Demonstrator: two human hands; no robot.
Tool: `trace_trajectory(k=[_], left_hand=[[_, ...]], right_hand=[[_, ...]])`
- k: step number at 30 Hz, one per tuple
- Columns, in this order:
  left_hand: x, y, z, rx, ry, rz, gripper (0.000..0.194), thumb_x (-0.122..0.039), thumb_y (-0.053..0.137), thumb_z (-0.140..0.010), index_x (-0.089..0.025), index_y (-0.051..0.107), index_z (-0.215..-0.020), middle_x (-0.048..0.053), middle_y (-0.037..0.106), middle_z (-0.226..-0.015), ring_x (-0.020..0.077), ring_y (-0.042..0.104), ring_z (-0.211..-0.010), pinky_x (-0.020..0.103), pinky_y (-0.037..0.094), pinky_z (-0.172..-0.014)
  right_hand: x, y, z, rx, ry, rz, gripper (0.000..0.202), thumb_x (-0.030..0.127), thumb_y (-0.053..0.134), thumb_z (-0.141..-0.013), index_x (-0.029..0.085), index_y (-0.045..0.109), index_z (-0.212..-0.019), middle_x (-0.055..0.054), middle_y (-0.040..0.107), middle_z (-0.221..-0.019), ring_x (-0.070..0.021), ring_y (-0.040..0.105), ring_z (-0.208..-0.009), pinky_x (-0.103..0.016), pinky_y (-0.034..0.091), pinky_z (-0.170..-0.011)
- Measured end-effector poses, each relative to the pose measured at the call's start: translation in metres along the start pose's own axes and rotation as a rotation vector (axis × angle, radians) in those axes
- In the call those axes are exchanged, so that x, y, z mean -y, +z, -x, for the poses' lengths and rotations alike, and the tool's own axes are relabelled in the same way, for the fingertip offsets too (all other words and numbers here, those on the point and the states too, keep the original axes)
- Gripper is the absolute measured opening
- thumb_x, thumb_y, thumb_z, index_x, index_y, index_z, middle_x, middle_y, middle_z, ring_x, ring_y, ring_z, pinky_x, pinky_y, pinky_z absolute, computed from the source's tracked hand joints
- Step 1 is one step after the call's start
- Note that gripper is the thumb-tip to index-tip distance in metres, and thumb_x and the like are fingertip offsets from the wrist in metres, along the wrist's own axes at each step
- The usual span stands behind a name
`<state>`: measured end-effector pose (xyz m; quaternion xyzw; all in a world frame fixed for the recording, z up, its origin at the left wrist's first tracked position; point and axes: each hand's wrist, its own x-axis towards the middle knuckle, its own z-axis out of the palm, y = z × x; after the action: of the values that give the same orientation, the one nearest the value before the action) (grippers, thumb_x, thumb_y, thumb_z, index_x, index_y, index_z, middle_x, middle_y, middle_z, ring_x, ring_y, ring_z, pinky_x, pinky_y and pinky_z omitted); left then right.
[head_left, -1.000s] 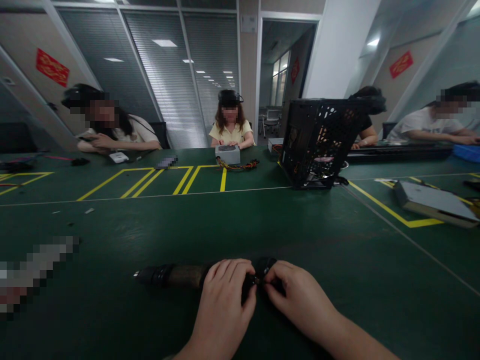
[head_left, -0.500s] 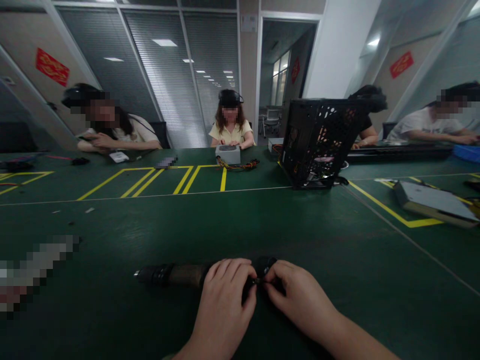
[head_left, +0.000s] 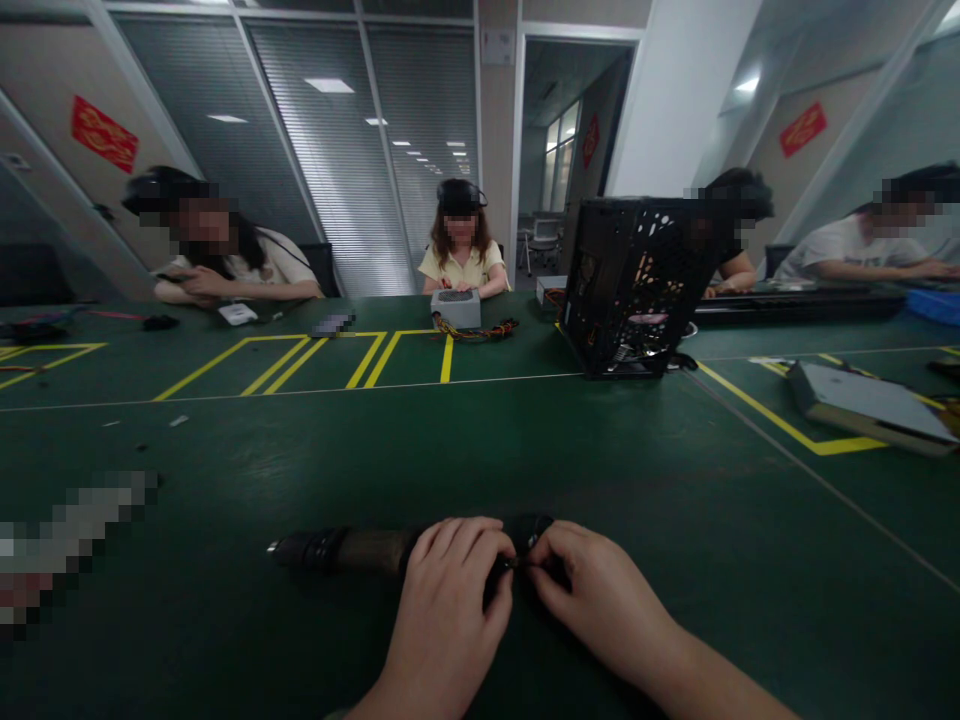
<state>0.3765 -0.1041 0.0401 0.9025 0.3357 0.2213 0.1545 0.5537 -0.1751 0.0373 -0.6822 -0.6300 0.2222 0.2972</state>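
A dark, long tool with a metal tip (head_left: 341, 550) lies on the green table, its tip pointing left. My left hand (head_left: 454, 600) rests over its right part, fingers curled and closed, with the thumb near a small dark piece (head_left: 511, 563). To the right, my right hand (head_left: 600, 590) is closed in a pinch, its fingertips meeting the right side of that small piece. What the piece is cannot be made out. A black rounded end (head_left: 536, 527) shows just behind my right fingertips.
Across the green table (head_left: 375, 440) stands a black computer case (head_left: 637, 285). A flat grey box (head_left: 870, 400) lies at the right, a blurred object (head_left: 75, 540) at the left. Farther back, a grey power supply (head_left: 456, 308) with cables sits before a seated person (head_left: 463, 262); other people sit on both sides.
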Motion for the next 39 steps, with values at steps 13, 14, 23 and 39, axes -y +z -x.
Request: trace_trajectory(k=[13,14,23,39], left_hand=[[0.0004,0.0019,-0.0011,-0.023,0.018,-0.019,0.02,-0.012,0.056,-0.078,-0.026,0.06,-0.092,0.001,0.064,-0.105,0.0242,0.057,-0.102,0.046,0.04,-0.094],[0.0002,0.0016,-0.0013,-0.021,0.024,-0.026,0.02,-0.012,0.056,-0.078,-0.026,0.061,-0.092,0.001,0.064,-0.105,0.0244,0.057,-0.102,0.046,0.04,-0.094],[0.0034,0.0047,0.0004,-0.075,-0.008,0.001,0.025,-0.014,0.058,-0.077,-0.024,0.059,-0.1,0.002,0.064,-0.104,0.0237,0.058,-0.1,0.046,0.04,-0.095],[0.001,0.0021,-0.0002,-0.021,0.0,-0.002,0.022,-0.012,0.056,-0.079,-0.026,0.062,-0.095,0.001,0.063,-0.106,0.0247,0.056,-0.104,0.048,0.038,-0.096]], right_hand=[[-0.0003,0.0012,-0.0006,-0.01,0.001,0.012,0.01,0.012,0.056,-0.08,0.022,0.058,-0.078,0.003,0.06,-0.08,-0.0121,0.056,-0.073,-0.022,0.036,-0.065],[-0.0005,0.0013,-0.0004,-0.009,0.001,0.013,0.009,0.013,0.057,-0.08,0.022,0.059,-0.078,0.003,0.06,-0.08,-0.0123,0.056,-0.073,-0.023,0.036,-0.065],[-0.0014,0.0021,-0.0009,-0.003,-0.004,0.022,0.01,0.012,0.056,-0.08,0.021,0.058,-0.078,0.003,0.06,-0.08,-0.0124,0.056,-0.073,-0.023,0.037,-0.066],[0.0043,-0.0014,-0.0015,0.011,0.014,0.041,0.009,0.013,0.055,-0.08,0.021,0.06,-0.079,0.002,0.062,-0.081,-0.0125,0.057,-0.074,-0.023,0.037,-0.065]])
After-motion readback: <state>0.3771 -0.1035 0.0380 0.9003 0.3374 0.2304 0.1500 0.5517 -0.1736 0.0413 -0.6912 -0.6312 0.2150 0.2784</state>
